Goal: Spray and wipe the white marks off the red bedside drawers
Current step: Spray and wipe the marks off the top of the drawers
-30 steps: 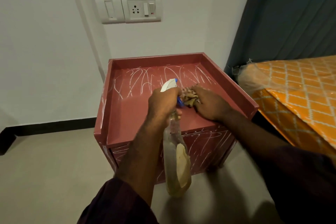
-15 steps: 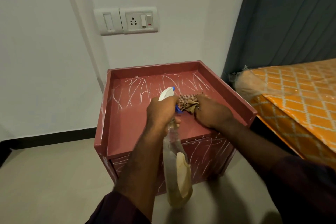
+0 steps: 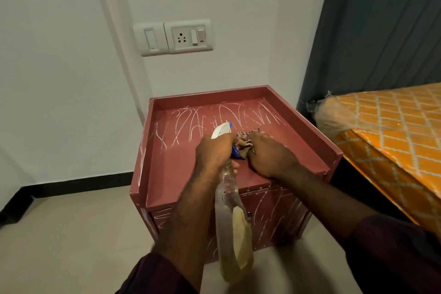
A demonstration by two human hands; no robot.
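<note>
Dim, even indoor light is washing the white wall (image 3: 59,79), while the dark blue curtain (image 3: 381,31) is sinking into gloom. Shadow is pooling on the grey floor (image 3: 293,267) right of the red bedside drawers (image 3: 181,164). Wide-angle distortion is bowing the frame edges. The brown patterned cloth (image 3: 244,141) and clear plastic spray bottle (image 3: 235,234) are looking slightly blurred.

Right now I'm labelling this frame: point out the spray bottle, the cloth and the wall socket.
spray bottle (image 3: 224,207): head view, clear body.
cloth (image 3: 242,141): head view, patterned folds.
wall socket (image 3: 180,37): head view, pin holes.
</note>
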